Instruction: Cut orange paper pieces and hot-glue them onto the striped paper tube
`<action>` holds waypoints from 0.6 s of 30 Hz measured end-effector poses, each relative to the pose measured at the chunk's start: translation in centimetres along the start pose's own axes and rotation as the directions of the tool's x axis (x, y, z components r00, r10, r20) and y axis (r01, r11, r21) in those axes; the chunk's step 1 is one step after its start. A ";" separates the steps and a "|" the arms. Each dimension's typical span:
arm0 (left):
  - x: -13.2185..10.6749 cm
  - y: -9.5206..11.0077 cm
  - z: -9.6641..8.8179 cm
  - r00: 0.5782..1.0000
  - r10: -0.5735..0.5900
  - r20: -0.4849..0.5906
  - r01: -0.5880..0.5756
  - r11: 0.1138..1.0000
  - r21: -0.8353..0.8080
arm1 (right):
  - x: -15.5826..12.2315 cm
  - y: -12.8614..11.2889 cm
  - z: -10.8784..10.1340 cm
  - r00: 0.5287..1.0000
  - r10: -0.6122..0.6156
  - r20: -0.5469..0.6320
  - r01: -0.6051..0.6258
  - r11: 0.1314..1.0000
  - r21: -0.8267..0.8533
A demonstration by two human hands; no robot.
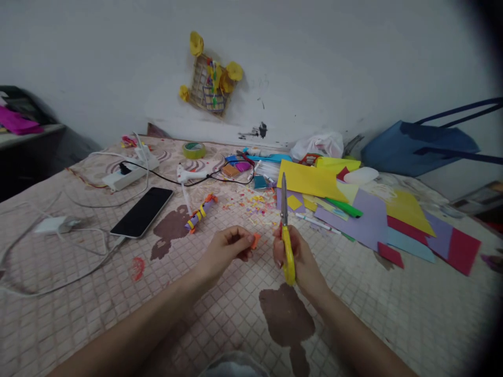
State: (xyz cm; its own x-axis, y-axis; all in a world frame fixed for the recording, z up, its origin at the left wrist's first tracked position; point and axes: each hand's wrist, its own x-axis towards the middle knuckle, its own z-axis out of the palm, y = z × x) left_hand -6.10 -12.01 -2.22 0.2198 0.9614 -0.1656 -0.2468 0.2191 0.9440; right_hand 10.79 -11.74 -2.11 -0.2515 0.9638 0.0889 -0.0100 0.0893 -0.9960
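Between the thumb and fingers of my left hand (231, 245) is pinched a small orange piece of paper (255, 241). My right hand (301, 254) holds scissors (288, 251) by their yellow handles. Their blades point up and away from me and look closed, apart from the orange paper. Past both hands, small coloured paper scraps (255, 203) lie scattered on the patterned tablecloth (231, 309). Left of them rests a purple paper roll (200, 213) with yellow bands and orange ends.
A phone (142, 212) on a cable, a power strip (129, 173), a white glue gun (192, 174) and green tape (194, 150) occupy the left side. Coloured paper sheets (361, 214) spread across the right, with a blue bag (416, 149) behind them. A woven decoration (212, 86) hangs on the wall.
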 end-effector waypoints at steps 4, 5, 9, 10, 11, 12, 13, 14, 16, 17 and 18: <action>0.0 0.5 -0.5 0.998 0.046 -0.048 -0.049 0.997 -0.053 | -0.8 -0.3 0.0 0.992 0.009 0.126 0.006 0.993 -0.118; 0.0 0.7 -0.6 0.997 0.050 -0.059 -0.053 0.997 -0.057 | -1.1 -0.3 0.0 0.988 0.013 0.151 0.013 0.985 -0.174; -0.2 1.4 -0.7 0.994 0.061 -0.093 -0.071 0.992 -0.102 | -1.9 -0.2 0.5 0.982 0.032 0.185 0.030 0.946 -0.324; -0.3 1.6 -0.8 0.993 0.066 -0.102 -0.078 0.990 -0.119 | -2.0 -0.3 0.7 0.982 0.037 0.185 0.028 0.941 -0.338; -0.3 1.8 -0.8 0.991 0.070 -0.111 -0.084 0.987 -0.134 | -2.1 -0.5 0.8 0.981 0.042 0.187 0.026 0.939 -0.344; -0.4 2.0 -0.8 0.990 0.073 -0.118 -0.090 0.985 -0.147 | -2.1 -0.7 1.0 0.979 0.050 0.195 0.021 0.938 -0.345; -0.4 2.2 -0.8 0.989 0.078 -0.124 -0.097 0.983 -0.158 | -2.2 -0.9 1.1 0.977 0.064 0.205 0.011 0.939 -0.345; -0.5 2.4 -0.8 0.988 0.085 -0.128 -0.106 0.980 -0.167 | -2.3 -1.1 1.2 0.973 0.080 0.215 0.000 0.937 -0.351; -0.5 2.7 -0.7 0.983 0.108 -0.150 -0.135 0.973 -0.186 | -2.3 -1.4 1.2 0.968 0.110 0.223 -0.015 0.920 -0.391; -0.5 2.8 -0.7 0.978 0.121 -0.171 -0.154 0.968 -0.196 | -2.3 -1.5 1.2 0.968 0.121 0.219 -0.019 0.907 -0.420; -0.5 2.9 -0.6 0.972 0.132 -0.195 -0.172 0.963 -0.206 | -2.3 -1.5 1.2 0.968 0.129 0.215 -0.020 0.895 -0.446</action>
State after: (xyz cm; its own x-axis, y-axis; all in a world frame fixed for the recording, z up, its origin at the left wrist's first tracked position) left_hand -7.49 -11.78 0.38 -0.0027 0.9958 -0.0918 -0.4703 0.0797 0.8789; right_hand 10.18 -14.44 -0.81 -0.4529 0.8904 -0.0453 0.4279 0.1724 -0.8872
